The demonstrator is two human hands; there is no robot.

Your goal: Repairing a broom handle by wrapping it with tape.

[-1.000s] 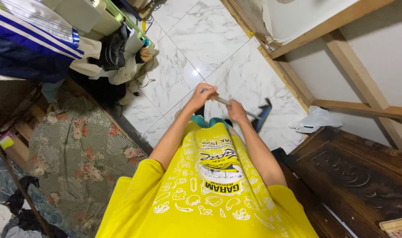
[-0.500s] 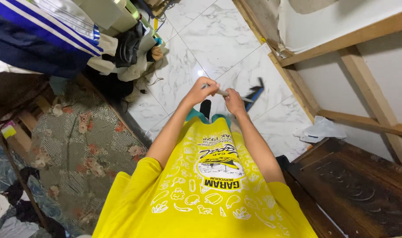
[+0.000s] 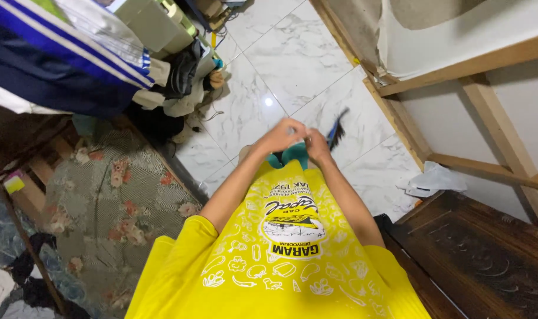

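Note:
Both my hands grip the handle of a broom out in front of my yellow shirt. My left hand [image 3: 282, 136] is closed around the upper end of the handle. My right hand [image 3: 316, 145] holds it just below. The broom's blue and black head [image 3: 337, 129] is blurred, just beyond my right hand, low over the white marble floor tiles [image 3: 292, 59]. The handle itself is mostly hidden by my hands.
A floral mattress [image 3: 109, 201] lies at left, with a pile of clothes [image 3: 174, 82] and hanging garments [image 3: 56, 59] above it. A wooden frame wall [image 3: 475, 94] runs at right. A dark wooden cabinet [image 3: 487, 254] and a crumpled white bag [image 3: 428, 179] are at lower right.
The broom head has swept from the right side of the floor toward the middle, closer to my hands. My hands have come nearer together and the view has tilted slightly.

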